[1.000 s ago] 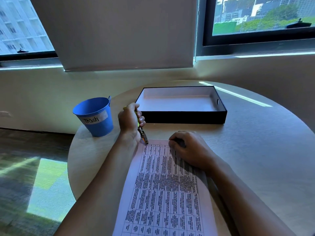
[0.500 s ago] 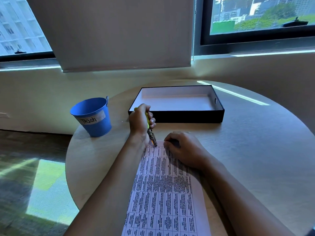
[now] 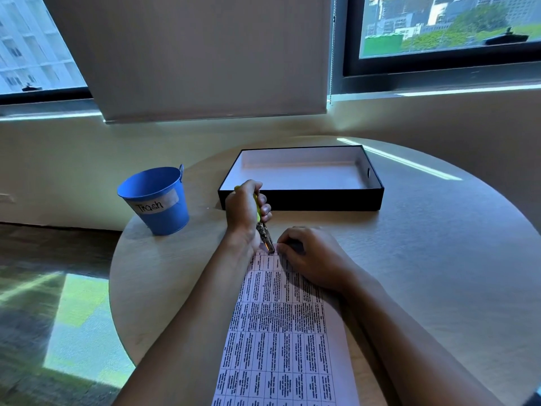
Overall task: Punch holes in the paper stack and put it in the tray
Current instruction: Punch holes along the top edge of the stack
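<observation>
A printed paper stack (image 3: 281,332) with a table of text lies on the round table, running from the near edge toward the middle. My left hand (image 3: 244,213) grips a hand punch with yellow handles (image 3: 263,230), whose metal jaws sit at the paper's far edge. My right hand (image 3: 310,256) presses flat on the paper's far right corner, fingers curled beside the jaws. The black tray with a white inside (image 3: 322,200) stands beyond both hands and holds nothing.
A blue bucket labelled "Trash" (image 3: 155,200) stands at the table's left edge (image 3: 117,276). A wall with windows and a lowered blind is behind the table. The floor drops away to the left.
My left hand with the punch has slid right along the paper's far edge, closer to my right hand. The view has shifted a little to the left.
</observation>
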